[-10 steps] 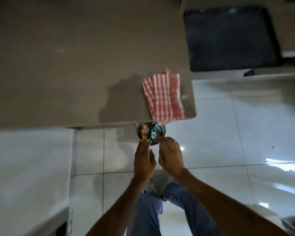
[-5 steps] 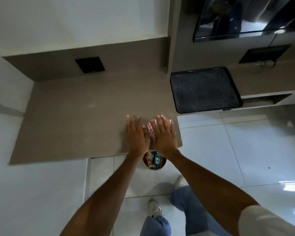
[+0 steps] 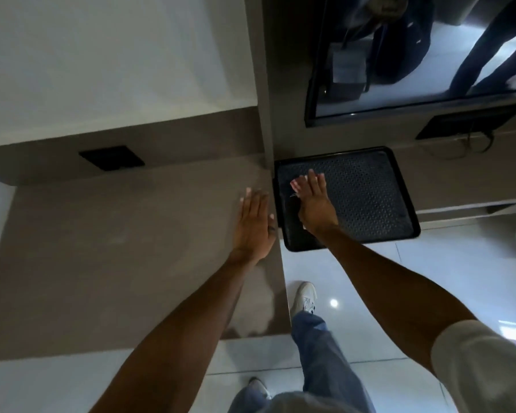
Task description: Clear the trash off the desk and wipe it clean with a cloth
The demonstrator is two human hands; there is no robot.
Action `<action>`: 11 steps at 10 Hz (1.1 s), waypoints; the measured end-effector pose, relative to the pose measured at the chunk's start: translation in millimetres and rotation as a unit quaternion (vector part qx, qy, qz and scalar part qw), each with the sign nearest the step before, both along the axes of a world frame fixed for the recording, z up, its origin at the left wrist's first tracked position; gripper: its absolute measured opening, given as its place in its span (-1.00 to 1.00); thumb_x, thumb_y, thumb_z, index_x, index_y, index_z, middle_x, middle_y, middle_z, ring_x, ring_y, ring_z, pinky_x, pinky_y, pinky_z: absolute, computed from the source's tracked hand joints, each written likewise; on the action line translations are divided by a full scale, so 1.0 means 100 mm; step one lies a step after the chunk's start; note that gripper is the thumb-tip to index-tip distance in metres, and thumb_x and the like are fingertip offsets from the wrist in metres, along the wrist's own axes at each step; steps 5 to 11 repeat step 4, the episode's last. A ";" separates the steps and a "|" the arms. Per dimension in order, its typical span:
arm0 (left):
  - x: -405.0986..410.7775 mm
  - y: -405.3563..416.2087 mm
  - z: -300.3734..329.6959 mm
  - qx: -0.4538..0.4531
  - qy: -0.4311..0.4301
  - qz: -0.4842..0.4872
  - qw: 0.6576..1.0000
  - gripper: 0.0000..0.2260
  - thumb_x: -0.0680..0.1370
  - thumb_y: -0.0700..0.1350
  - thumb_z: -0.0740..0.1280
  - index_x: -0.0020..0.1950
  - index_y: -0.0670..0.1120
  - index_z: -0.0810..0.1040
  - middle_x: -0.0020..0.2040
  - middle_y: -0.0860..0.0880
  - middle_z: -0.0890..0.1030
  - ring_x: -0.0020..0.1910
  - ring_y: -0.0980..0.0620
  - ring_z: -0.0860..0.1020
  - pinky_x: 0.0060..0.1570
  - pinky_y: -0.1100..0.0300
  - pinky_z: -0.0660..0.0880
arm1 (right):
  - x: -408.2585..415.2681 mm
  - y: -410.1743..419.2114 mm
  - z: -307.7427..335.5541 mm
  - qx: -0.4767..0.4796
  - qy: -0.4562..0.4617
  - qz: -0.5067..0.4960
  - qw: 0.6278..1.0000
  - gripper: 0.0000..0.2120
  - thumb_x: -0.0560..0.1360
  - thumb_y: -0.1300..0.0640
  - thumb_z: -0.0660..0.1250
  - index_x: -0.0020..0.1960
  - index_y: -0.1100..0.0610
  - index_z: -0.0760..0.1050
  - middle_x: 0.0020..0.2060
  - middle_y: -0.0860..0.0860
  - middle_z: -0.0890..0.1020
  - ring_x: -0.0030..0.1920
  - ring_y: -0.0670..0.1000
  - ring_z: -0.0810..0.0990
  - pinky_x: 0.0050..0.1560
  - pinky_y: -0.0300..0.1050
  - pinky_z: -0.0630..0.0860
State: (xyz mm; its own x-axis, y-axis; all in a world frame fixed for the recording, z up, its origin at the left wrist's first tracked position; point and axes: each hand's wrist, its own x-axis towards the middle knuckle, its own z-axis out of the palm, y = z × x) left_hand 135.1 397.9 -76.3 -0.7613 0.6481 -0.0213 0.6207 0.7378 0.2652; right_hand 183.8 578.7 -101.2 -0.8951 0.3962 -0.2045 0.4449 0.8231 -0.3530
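The flat taupe-brown laminate counter (image 3: 125, 248) carries no visible trash on any part of its surface in view; clearing appears done. Faint lighter smears show near its middle and a glossy, mottled patch near its front right corner, which may be moisture, though this cannot be confirmed. The wiping cloth cannot be positively identified. A small pale-pink patch shows at the fingertips of the right hand (image 3: 315, 205), and it may be a bit of fabric; too little shows to say. Wiping is judged either barely begun or unfinished.

The left hand (image 3: 255, 225) lies flat, palm down, fingers straight and together, at the counter's right edge; it holds nothing. The right hand is likewise extended with fingers straight, over the left part of the black rectangular rimmed tray with a textured mat surface (image 3: 370, 198), which sits just beside the counter on a lower ledge. Whether anything is pinned beneath its palm cannot be told.

Beyond: a dark wall-mounted screen (image 3: 414, 55) above the tray, a black socket plate (image 3: 112, 158) on the back panel, and glossy white floor tiles (image 3: 429, 278) below.
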 end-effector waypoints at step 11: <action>-0.39 0.07 0.02 0.016 0.070 0.051 0.996 -0.46 0.69 0.00 0.15 0.65 -0.18 0.32 0.66 -0.19 0.30 0.69 -0.24 0.19 0.69 -0.15 0.08 | -0.47 -0.13 0.07 0.069 0.061 -0.058 0.994 -0.44 0.73 -0.03 -0.05 0.67 0.18 0.13 0.68 0.22 0.06 0.70 0.23 -0.02 0.67 0.30 -0.03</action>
